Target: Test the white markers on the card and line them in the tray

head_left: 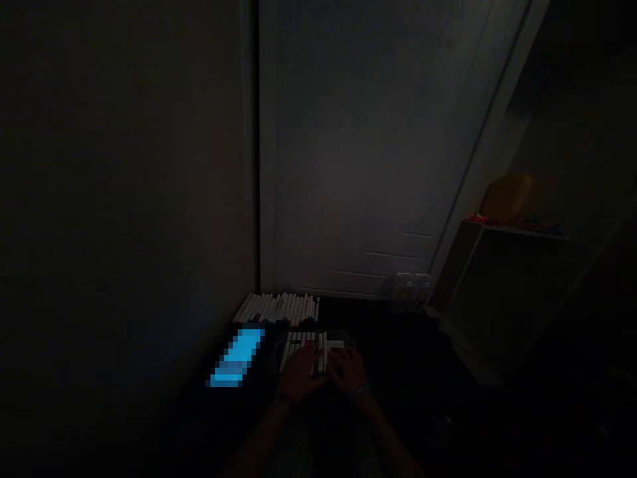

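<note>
The view is very dark. Several slim white marker pens (297, 340) lie side by side in a clear case (346, 335) low in the middle of the view. Over the pens on the case's left side rests my left hand (300, 373), palm down with its fingers apart. My right hand (349, 368) is at the case's right side, its fingers bent and spread near a white card or label (335, 344). Between the two hands stands out one white marker (325, 352). Shadow hides whether any fingertip grips it.
Behind the case lies a row of white markers (279, 307). A phone with a lit, pixelated screen (237, 357) is on the left. Two small clear boxes (413, 292) stand by the pale panel (358, 166). A cabinet (517, 279) with a yellowish object (507, 196) on top is at right.
</note>
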`<state>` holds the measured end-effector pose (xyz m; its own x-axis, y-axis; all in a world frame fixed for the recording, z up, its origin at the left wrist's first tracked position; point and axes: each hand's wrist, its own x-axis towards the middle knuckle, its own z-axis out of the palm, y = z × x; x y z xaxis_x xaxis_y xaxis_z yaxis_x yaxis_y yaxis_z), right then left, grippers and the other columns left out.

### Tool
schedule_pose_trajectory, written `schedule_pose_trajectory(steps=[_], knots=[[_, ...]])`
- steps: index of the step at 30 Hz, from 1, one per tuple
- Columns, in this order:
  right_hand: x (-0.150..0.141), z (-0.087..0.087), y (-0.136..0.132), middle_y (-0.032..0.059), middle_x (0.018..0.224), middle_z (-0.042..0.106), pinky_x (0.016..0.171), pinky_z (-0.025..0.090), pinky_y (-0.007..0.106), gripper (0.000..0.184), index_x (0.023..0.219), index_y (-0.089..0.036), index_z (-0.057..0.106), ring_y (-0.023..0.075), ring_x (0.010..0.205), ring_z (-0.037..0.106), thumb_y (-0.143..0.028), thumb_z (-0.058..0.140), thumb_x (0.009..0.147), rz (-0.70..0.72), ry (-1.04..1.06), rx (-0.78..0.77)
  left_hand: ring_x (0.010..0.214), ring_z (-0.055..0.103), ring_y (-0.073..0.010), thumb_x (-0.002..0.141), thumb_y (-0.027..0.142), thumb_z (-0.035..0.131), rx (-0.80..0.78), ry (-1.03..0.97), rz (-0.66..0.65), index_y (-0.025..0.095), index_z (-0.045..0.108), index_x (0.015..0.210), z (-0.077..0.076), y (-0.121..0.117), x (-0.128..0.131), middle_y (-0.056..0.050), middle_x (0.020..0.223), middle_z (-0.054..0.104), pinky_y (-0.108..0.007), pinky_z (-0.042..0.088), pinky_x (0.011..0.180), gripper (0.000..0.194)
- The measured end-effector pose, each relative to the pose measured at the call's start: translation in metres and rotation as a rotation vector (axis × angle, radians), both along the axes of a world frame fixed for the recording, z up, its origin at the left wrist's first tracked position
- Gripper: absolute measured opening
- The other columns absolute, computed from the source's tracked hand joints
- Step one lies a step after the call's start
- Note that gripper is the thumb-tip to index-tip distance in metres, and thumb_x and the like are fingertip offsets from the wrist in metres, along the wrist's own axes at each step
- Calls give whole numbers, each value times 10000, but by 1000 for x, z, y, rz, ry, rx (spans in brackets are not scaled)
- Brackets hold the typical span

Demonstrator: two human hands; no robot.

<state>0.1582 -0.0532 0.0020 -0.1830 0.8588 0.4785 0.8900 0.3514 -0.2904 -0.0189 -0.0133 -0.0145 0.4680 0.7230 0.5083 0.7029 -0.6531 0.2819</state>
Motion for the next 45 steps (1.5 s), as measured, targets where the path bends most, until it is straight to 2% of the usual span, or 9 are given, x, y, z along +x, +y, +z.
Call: schedule_pose_trajectory(steps=[14, 20, 23, 30, 36, 39, 43, 45], knots=[[0, 7, -5, -24, 1153, 535, 873, 307, 385, 398, 1202, -415, 435, 232, 1051, 402, -352, 482, 812, 25, -13, -6, 1171, 413, -265, 640, 435, 625, 4, -20, -6, 260, 508, 1155, 2, -1, 0, -52, 1255, 487, -445, 349, 970, 556], [0, -1, 0, -12, 1141, 554, 882, 309, 373, 350, 1146, -334, 513, 224, 1045, 411, -313, 501, 797, -12, 10, 10, 1179, 403, -263, 652, 458, 612, 7, -12, -10, 257, 478, 1186, 1, -1, 0, -55, 1264, 478, -446, 337, 978, 586], [0, -4, 3, -9, 1123, 569, 879, 311, 383, 310, 1089, -333, 557, 230, 1039, 421, -312, 521, 782, -26, -9, 6, 1178, 405, -265, 649, 476, 608, 1, -14, 2, 252, 488, 1176, 0, -1, 0, -58, 1260, 482, -446, 338, 976, 585], [1, -1, 2, -5, 1107, 569, 890, 317, 352, 288, 1063, -316, 578, 209, 1031, 429, -309, 514, 783, 1, 17, 32, 1182, 398, -264, 654, 472, 607, -1, 9, -13, 270, 459, 1206, 2, 0, 0, -55, 1262, 480, -447, 336, 974, 605], [1, 0, 2, 6, 1081, 575, 888, 299, 340, 283, 1059, -288, 583, 199, 1017, 436, -269, 484, 795, 41, 41, 39, 1166, 416, -274, 650, 473, 616, 10, 22, -4, 294, 511, 1159, 2, -1, -1, -51, 1260, 481, -449, 347, 963, 550], [-1, -2, -1, 2, 1091, 571, 899, 261, 382, 272, 1041, -303, 588, 218, 1032, 417, -292, 500, 784, -32, 65, 42, 1161, 422, -271, 659, 495, 604, 12, 13, 4, 293, 518, 1150, 4, -3, 0, -51, 1251, 490, -452, 350, 961, 537], [2, -4, -3, -3, 1112, 564, 884, 209, 454, 229, 977, -333, 610, 253, 1057, 386, -287, 494, 785, -257, 134, 59, 1161, 421, -273, 656, 560, 576, 25, 10, -3, 282, 532, 1136, 5, -4, 1, -56, 1246, 495, -458, 355, 960, 556], [8, 1, 4, 0, 1073, 585, 861, 214, 464, 220, 946, -338, 619, 257, 1038, 400, -278, 467, 799, -336, 160, 45, 1158, 426, -276, 655, 577, 566, 44, 5, -10, 288, 537, 1128, 2, -3, -1, -54, 1245, 497, -460, 368, 951, 555]])
